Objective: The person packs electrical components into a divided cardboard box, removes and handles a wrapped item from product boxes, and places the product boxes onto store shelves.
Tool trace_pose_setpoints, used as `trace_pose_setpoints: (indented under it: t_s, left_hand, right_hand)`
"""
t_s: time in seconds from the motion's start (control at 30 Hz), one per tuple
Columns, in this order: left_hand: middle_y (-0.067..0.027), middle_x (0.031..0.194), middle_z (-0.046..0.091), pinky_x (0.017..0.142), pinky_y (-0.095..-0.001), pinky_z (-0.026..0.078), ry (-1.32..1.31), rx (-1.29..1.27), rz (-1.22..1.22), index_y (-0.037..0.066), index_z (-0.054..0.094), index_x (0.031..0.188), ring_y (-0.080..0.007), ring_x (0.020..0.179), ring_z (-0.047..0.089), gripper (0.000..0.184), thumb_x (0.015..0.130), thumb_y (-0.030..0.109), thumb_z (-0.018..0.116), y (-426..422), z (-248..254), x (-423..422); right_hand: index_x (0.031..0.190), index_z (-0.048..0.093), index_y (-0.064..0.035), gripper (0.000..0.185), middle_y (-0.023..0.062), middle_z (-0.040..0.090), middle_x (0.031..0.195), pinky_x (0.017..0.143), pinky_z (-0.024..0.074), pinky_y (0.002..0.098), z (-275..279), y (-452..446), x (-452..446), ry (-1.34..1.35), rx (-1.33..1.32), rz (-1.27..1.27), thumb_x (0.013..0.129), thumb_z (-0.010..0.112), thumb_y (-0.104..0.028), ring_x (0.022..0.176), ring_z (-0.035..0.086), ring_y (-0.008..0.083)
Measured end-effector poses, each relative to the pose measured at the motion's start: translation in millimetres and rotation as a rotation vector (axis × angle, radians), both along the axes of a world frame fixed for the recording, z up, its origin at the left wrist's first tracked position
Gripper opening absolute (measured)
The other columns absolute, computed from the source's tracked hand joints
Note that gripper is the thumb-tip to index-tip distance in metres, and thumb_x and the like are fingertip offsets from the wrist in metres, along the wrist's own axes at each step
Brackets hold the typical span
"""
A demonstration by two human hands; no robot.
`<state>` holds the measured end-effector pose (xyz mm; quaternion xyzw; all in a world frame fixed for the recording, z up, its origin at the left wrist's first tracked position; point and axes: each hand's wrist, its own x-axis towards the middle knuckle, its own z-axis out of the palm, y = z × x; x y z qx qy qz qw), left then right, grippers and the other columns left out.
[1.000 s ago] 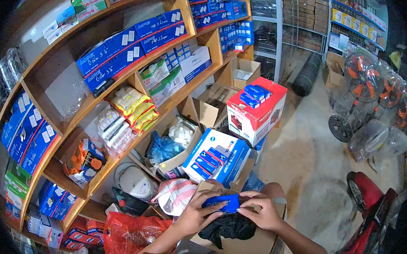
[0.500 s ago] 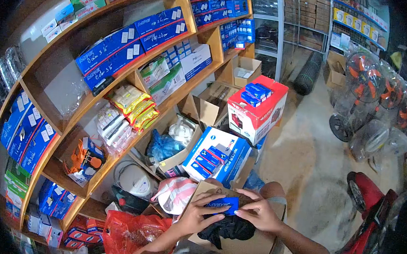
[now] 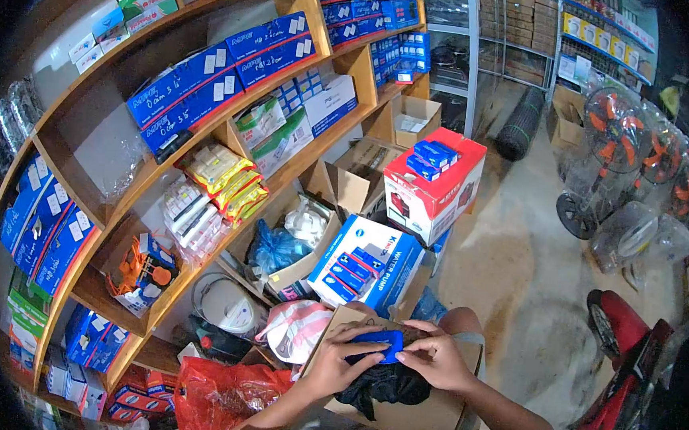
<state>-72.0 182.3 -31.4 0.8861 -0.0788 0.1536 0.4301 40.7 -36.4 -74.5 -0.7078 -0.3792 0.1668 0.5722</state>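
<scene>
Where the hands meet: a blue box (image 3: 383,342), held on the near side of the water pump box (image 3: 391,266), above a black bundle (image 3: 384,386).
Left hand (image 3: 341,360): fingers over the top and thumb below, clamped on the left part of the blue box.
Right hand (image 3: 437,359): thumb touching the right end of the blue box, forefinger by its upper corner; whether they pinch it, I cannot tell.
Lap carton (image 3: 430,421): on the near side of the water pump box, beneath the black bundle; its inside is hidden.
Water pump box top: several small blue boxes (image 3: 348,274) in a cluster.
Red and white box (image 3: 440,191): beyond the water pump box, bearing more blue packs (image 3: 431,159).
Bag carton (image 3: 298,277): open, just left of the water pump box, containing a blue plastic bag (image 3: 278,246) and white plastic (image 3: 306,222).
Shelf unit (image 3: 316,21): left of the water pump box, its compartments holding long blue cartons (image 3: 189,92) and yellow packs (image 3: 240,200).
</scene>
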Motion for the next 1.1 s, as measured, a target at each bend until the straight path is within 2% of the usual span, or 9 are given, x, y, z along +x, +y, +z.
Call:
trace_pose_setpoints:
  t_s: [0.13,0.2,0.3,0.4,0.63,0.83,0.9,1.03,1.1]
  left_hand:
    - [-0.0176,0.128,0.068,0.104,-0.0470,0.047,0.071,-0.009,0.011,0.012,0.074,0.124,-0.0385,0.118,0.063,0.033,0.091,0.019,0.075,-4,13,1]
    - [-0.0183,0.128,0.066,0.105,-0.0485,0.047,0.041,0.285,0.027,0.015,0.070,0.132,-0.0392,0.119,0.062,0.038,0.095,0.027,0.070,-6,19,-2]
    - [-0.0189,0.127,0.065,0.106,-0.0494,0.045,0.014,0.388,0.025,0.017,0.069,0.134,-0.0397,0.121,0.060,0.040,0.097,0.033,0.066,-6,13,-6]
    - [-0.0178,0.126,0.066,0.104,-0.0489,0.047,0.036,0.340,-0.010,0.017,0.070,0.133,-0.0383,0.119,0.062,0.040,0.096,0.032,0.068,1,9,-3]
    - [-0.0159,0.125,0.069,0.101,-0.0457,0.051,0.010,0.095,-0.074,0.014,0.073,0.128,-0.0363,0.115,0.066,0.041,0.090,0.027,0.077,9,3,1]
    - [-0.0149,0.124,0.070,0.100,-0.0463,0.051,0.033,0.139,-0.064,0.016,0.072,0.129,-0.0368,0.112,0.067,0.042,0.090,0.031,0.077,9,10,2]
    - [-0.0134,0.122,0.068,0.096,-0.0473,0.052,-0.037,0.517,-0.079,0.021,0.069,0.135,-0.0360,0.107,0.068,0.043,0.094,0.034,0.072,5,15,1]
    - [-0.0125,0.121,0.067,0.095,-0.0475,0.052,-0.062,0.514,-0.083,0.025,0.066,0.138,-0.0344,0.106,0.068,0.043,0.097,0.036,0.067,8,9,3]
    - [-0.0122,0.121,0.068,0.099,-0.0458,0.050,0.045,0.378,-0.047,0.027,0.067,0.138,-0.0336,0.111,0.066,0.042,0.097,0.035,0.067,8,9,4]
  right_hand:
    - [0.093,0.079,-0.0025,0.021,0.0217,0.066,0.131,0.103,0.0472,0.0417,5,0,-5,0.077,0.015,-0.083,0.085,0.083,-0.021,0.123,0.063,0.0326]
    - [0.092,0.079,-0.0020,0.022,0.0227,0.066,0.129,0.104,0.0465,0.0420,9,-2,-5,0.032,0.028,-0.048,0.085,0.083,-0.022,0.123,0.062,0.0335]
    - [0.090,0.077,-0.0017,0.022,0.0237,0.067,0.125,0.105,0.0451,0.0430,7,2,-8,0.105,0.062,-0.004,0.085,0.083,-0.022,0.123,0.062,0.0350]
    - [0.089,0.076,-0.0017,0.023,0.0236,0.067,0.122,0.105,0.0444,0.0444,17,4,-12,-0.076,-0.045,-0.052,0.084,0.084,-0.023,0.122,0.062,0.0367]
    - [0.090,0.076,-0.0035,0.023,0.0220,0.069,0.119,0.102,0.0456,0.0452,11,6,-2,-0.043,-0.027,0.009,0.085,0.083,-0.025,0.124,0.061,0.0379]
    - [0.089,0.075,-0.0027,0.022,0.0193,0.071,0.110,0.098,0.0482,0.0420,16,4,1,-0.090,-0.125,0.079,0.086,0.082,-0.023,0.117,0.064,0.0347]
    - [0.090,0.074,-0.0018,0.022,0.0168,0.071,0.105,0.093,0.0504,0.0368,21,5,-3,0.049,-0.019,0.055,0.086,0.083,-0.021,0.108,0.067,0.0297]
    - [0.095,0.072,-0.0011,0.024,0.0152,0.070,0.106,0.090,0.0510,0.0342,19,2,-8,-0.116,0.013,0.030,0.086,0.083,-0.020,0.101,0.068,0.0253]
    - [0.109,0.069,-0.0021,0.034,0.0159,0.070,0.110,0.094,0.0512,0.0366,20,3,-9,-0.043,0.072,0.023,0.085,0.084,-0.021,0.105,0.068,0.0263]
